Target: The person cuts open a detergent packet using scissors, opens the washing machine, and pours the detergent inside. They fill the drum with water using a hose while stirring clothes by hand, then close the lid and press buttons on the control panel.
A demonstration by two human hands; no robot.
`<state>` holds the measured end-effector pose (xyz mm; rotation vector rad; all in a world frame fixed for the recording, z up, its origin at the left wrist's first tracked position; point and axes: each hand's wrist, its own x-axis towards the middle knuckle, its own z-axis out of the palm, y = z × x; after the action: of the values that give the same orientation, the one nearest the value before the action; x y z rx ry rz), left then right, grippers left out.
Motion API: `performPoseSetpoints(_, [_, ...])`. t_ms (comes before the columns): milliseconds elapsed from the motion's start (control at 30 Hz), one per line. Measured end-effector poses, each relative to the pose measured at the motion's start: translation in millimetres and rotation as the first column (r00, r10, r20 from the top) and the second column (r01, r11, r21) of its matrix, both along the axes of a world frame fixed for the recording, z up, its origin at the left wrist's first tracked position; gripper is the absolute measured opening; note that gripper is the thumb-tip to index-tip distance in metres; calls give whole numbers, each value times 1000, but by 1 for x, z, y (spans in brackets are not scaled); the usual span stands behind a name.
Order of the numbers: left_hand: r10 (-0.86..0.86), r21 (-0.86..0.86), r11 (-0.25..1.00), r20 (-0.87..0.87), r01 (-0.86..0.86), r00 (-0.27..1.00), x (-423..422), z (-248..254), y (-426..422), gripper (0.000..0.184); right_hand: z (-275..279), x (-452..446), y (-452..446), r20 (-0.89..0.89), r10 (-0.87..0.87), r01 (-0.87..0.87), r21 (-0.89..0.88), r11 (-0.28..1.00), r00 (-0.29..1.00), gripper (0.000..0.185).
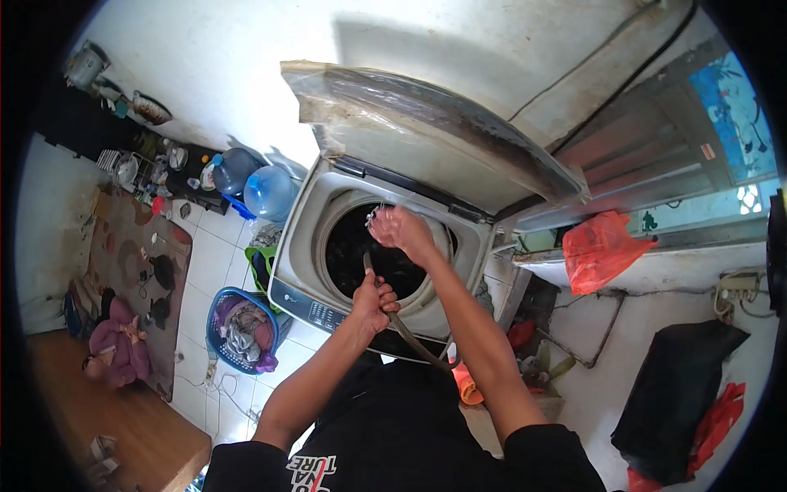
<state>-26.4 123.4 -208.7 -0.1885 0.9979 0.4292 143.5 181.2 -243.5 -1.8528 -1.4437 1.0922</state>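
Observation:
My left hand [375, 300] is wrapped round a brown hose [406, 334] near its end, over the front rim of the washing machine tub. The hose end points up into the opening, and water splashes beside my right hand [400, 230]. That hand is raised over the back of the tub, a little blurred, with its fingers apart and nothing held. Dark contents lie inside the round drum [340, 250]. The machine's lid [426, 123] stands raised behind, and its control panel [316, 310] is at the front left.
A blue basket of clothes [243, 330] and water bottles [269, 193] stand left of the machine. A person [119, 348] is on the floor at the far left. A red plastic bag [602, 250] hangs at the right. An orange container [467, 385] is beside my right arm.

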Motion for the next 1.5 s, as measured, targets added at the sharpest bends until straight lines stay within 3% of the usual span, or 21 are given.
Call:
performPoseSetpoints(67, [-1,29,1000,-8,1,1000,-1,-5,2,40,11,-4,-30,433,412,-140,-534,834,802,47])
performPoseSetpoints(100, [-10,30,999,-8,10,1000,-1,-6,4,40,-15,3,-51,596,594,-457,-384,802,541,50])
performPoseSetpoints(133, [-14,27,1000,-14,14,1000,-2,-6,4,41,-47,-2,-59,269,381,-313,-261,913,885,48])
performPoseSetpoints(300, [-4,20,1000,-41,5,999,0,-8,3,42,15,-6,-88,365,199,-163,-126,979,909,46])
performPoseSetpoints(333, [-9,20,1000,-39,9,999,0,-12,4,42,19,-6,-87,-276,-97,32,-233,972,956,45])
performPoseSetpoints(367, [14,-18,1000,-16,-15,1000,0,-15,6,41,22,-4,-87,-741,-417,113,-424,898,526,45])
performPoseSetpoints(433, [23,-50,998,10,-22,1000,1,-19,10,40,9,8,-93,-678,-468,132,-486,864,568,45])
performPoseSetpoints(467, [24,-34,999,1,-24,1000,0,-20,10,40,10,9,-102,-351,-98,79,-66,995,931,45])
performPoseSetpoints(500, [26,-22,999,-9,-26,1000,-2,-22,10,40,11,11,-110,213,147,-202,263,943,966,45])
performPoseSetpoints(533, [36,-12,999,-31,-37,999,-2,-20,10,41,24,7,-111,-558,-62,-16,-134,991,828,41])
performPoseSetpoints(567, [31,-14,999,-24,-32,999,-4,-22,10,41,45,8,-120,-552,-67,-10,-136,991,831,41])
performPoseSetpoints(600, [47,-25,999,-13,-47,999,-5,-26,12,42,68,10,-132,25,64,-64,7,998,998,40])
performPoseSetpoints(633, [61,-35,998,-3,-61,998,-4,-28,13,42,80,11,-144,602,96,-187,90,978,793,39])
performPoseSetpoints(700, [45,-14,999,-37,-45,998,-2,-30,12,48,58,22,-164,292,80,-167,289,943,953,39])
performPoseSetpoints(867, [110,-16,994,-15,-110,994,2,-35,13,43,109,54,-234,-155,-154,162,41,986,976,34])
performPoseSetpoints(900, [106,-18,994,-12,-106,994,3,-37,14,43,115,68,-252,-152,-158,166,39,985,976,34])
performPoseSetpoints(967, [119,-19,993,7,-119,993,4,-41,18,46,125,105,-290,506,-115,25,180,983,855,29])
performPoseSetpoints(1033, [120,-13,993,33,-120,992,4,-46,19,49,118,150,-336,5,-468,456,212,864,884,26])
performPoseSetpoints(1167, [141,-17,990,60,-140,988,13,-40,14,52,148,256,-425,186,-797,659,473,585,574,23])
performPoseSetpoints(1367, [122,113,979,338,-169,933,3,-75,8,37,213,404,-544,-94,-996,598,798,-72,5,27])
performPoseSetpoints(1500, [174,91,974,273,-206,946,-4,-93,23,31,299,470,-590,-67,-984,364,923,-124,-164,28])
